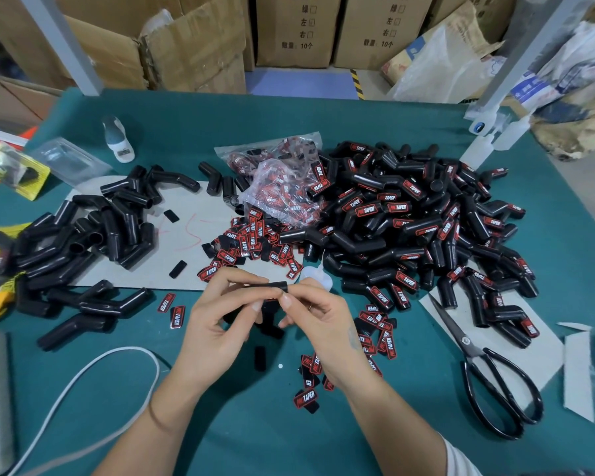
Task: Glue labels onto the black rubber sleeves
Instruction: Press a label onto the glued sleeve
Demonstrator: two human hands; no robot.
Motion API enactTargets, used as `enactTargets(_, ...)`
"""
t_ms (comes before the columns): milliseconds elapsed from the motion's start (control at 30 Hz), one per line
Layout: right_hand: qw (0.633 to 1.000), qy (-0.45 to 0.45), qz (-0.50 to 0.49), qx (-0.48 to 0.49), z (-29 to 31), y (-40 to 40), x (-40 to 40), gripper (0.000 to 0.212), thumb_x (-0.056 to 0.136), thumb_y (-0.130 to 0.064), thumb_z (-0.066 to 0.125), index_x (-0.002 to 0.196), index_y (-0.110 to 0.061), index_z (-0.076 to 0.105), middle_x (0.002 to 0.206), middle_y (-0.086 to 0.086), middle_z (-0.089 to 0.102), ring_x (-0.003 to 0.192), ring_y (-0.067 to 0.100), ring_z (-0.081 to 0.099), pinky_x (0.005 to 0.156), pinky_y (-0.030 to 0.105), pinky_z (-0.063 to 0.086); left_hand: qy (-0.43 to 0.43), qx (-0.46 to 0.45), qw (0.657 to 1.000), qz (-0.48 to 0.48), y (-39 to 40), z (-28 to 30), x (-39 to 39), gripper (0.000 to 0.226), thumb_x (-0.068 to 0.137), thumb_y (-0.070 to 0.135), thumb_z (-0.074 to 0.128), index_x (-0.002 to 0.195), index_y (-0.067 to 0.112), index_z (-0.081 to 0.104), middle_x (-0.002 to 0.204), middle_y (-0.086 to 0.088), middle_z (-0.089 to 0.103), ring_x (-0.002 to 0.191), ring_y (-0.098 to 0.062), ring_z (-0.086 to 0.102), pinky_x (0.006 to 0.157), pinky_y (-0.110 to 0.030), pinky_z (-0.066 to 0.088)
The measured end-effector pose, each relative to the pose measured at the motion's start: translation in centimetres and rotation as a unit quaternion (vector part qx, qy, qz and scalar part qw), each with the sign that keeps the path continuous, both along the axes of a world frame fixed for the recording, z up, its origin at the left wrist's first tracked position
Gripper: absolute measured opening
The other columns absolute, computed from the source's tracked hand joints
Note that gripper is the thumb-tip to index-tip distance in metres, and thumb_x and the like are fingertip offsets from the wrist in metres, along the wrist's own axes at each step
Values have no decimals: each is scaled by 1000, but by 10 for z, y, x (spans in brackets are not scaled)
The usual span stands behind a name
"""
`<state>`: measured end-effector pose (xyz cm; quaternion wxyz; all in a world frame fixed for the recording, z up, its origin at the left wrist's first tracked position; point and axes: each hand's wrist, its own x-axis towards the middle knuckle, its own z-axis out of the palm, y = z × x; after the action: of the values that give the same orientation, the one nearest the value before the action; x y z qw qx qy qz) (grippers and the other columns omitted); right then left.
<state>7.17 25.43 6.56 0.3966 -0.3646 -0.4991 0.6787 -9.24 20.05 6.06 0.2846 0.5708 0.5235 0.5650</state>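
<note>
Teal-green worktable (pixel 323 125) backed by stacked cardboard boxes (pixel 296 29). Over its near centre, one black rubber sleeve (pixel 275 286) held level between both hands. Left hand (pixel 217 324) curled round the sleeve's left end, thumb and fingertips pinching it. Right hand (pixel 318 321) pinching the right end, forefinger and thumb closed tight on the rim, other fingers folded beneath. Just behind the sleeve, a small translucent glue bottle (pixel 315 278) lying on the table. Beyond and left of the sleeve, loose red-and-black labels (pixel 248 245) scattered over a grey cardboard sheet (pixel 186 231), more spilling from a clear plastic bag (pixel 282 180). Further labels just below the right hand. Far left of the sleeve, a heap of unlabelled sleeves (pixel 90 235); to its right, a much bigger pile of labelled sleeves (pixel 409 221). Right of the sleeve and nearer, black-handled scissors (pixel 488 372), blades closed. Left and nearer, a white cord (pixel 93 372) looping across the table.
</note>
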Motion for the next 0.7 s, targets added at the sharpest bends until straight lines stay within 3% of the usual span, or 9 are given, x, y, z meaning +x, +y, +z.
enactTargets(133, 1000, -9, 1, 25, 3, -1, 1, 19, 94, -12, 69, 96, -25, 82, 88, -7, 59, 76, 14, 60, 71, 23, 56, -46, -31, 998, -11, 1, -1, -4, 25, 103, 21, 59, 113, 24, 81, 112, -4, 59, 62, -25, 62, 43, -32, 49)
enactTargets(267, 998, -30, 13, 46, 4, -1, 4, 18, 98, -3, 67, 102, -14, 80, 88, -9, 60, 75, 14, 63, 71, 18, 54, -111, -67, 991, -29, 1, -1, -6, 23, 101, 24, 61, 112, 21, 82, 108, -7, 58, 62, -27, 61, 42, -28, 47)
enactTargets(400, 998, -36, 23, 54, 6, -1, 5, 20, 99, -1, 66, 102, -16, 80, 89, -10, 60, 77, 12, 64, 74, 21, 56, -162, -92, 982, -43, 1, -3, -7, 23, 99, 24, 63, 110, 18, 82, 105, -9, 57, 64, -24, 59, 42, -26, 45)
enactTargets(567, 996, -51, 37, 64, 5, 1, 7, 22, 100, -3, 66, 104, -20, 80, 91, -12, 59, 78, 7, 63, 78, 25, 58, -173, -106, 978, -49, 1, -5, -9, 23, 99, 24, 64, 112, 16, 82, 105, -10, 56, 63, -23, 58, 42, -26, 45)
enactTargets(700, 994, -70, 39, 73, 2, 3, 9, 17, 100, -5, 66, 107, -12, 79, 91, -13, 59, 77, 6, 63, 78, 27, 59, -161, -108, 980, -45, 1, -5, -8, 23, 98, 24, 65, 112, 17, 82, 105, -7, 57, 61, -23, 59, 42, -25, 46)
